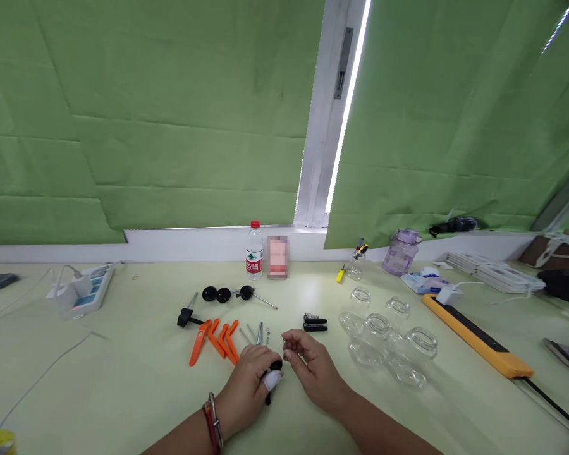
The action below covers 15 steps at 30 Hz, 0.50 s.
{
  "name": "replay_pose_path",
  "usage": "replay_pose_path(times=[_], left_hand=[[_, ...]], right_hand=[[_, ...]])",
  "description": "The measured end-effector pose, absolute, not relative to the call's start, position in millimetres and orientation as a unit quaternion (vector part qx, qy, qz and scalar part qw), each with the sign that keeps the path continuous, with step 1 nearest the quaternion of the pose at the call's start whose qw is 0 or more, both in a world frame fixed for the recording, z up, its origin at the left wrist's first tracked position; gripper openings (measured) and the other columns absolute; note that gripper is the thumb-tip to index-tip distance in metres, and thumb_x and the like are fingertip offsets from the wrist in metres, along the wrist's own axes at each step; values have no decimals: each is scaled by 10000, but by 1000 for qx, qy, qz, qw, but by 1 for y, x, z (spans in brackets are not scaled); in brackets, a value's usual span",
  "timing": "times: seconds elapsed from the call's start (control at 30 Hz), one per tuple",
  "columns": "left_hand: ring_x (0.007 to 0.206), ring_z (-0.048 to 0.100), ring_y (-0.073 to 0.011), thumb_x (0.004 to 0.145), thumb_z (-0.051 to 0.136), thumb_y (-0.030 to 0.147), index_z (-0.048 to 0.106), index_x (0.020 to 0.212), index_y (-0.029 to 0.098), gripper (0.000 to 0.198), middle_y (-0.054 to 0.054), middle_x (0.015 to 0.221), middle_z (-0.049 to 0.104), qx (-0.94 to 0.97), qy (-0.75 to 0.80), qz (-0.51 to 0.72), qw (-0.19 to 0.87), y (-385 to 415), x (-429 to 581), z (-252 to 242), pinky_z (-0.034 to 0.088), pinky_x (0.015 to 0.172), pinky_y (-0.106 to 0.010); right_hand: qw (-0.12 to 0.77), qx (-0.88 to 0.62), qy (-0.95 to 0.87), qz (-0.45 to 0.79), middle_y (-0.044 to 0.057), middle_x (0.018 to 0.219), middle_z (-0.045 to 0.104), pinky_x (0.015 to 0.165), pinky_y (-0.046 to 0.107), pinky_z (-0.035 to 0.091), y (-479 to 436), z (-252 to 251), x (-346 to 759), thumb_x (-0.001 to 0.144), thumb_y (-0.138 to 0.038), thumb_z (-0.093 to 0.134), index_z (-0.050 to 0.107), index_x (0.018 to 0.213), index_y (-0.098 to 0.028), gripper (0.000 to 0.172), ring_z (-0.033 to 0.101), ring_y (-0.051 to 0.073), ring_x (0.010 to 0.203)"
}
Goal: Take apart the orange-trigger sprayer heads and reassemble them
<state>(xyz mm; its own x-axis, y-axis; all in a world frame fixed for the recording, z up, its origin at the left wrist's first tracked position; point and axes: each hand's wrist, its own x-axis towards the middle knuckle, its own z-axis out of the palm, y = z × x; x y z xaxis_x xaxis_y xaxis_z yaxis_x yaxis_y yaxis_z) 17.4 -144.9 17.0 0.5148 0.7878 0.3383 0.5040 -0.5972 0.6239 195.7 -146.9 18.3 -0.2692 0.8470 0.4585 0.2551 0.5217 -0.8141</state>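
My left hand [251,379], with a white wrap on one finger, is closed around a black part [268,398] whose dark ends show beyond the fingers. Just to its right, my right hand [310,366] pinches something small and shiny between thumb and fingertips; its kind is too small to make out. Beyond the hands lie metal rods [260,332] and a short row of tiny metal pieces [268,335]. Orange levers [218,341] rest to the left. Two black pieces [315,327], with a spring [313,316] by them, lie past my right hand.
Black round knobs with rods [224,295] and a black clamp-like part [186,317] lie further back. Several clear glass jars [377,325] stand at the right, near an orange power strip [478,338]. A water bottle [255,253] and a purple jug [401,253] stand at the back.
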Motion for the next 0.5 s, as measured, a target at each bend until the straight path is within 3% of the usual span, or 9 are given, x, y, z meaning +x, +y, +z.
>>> replay_pose_path(times=[0.5], left_hand=[[860, 512, -210, 862, 464, 208, 592, 901, 207, 134, -53, 881, 606, 837, 383, 315, 231, -146, 19, 16, 415, 814, -351]], right_hand=[[459, -353, -779, 240, 40, 896, 584, 746, 271, 472, -151, 21, 193, 871, -181, 450, 517, 1018, -210, 164, 553, 141, 794]])
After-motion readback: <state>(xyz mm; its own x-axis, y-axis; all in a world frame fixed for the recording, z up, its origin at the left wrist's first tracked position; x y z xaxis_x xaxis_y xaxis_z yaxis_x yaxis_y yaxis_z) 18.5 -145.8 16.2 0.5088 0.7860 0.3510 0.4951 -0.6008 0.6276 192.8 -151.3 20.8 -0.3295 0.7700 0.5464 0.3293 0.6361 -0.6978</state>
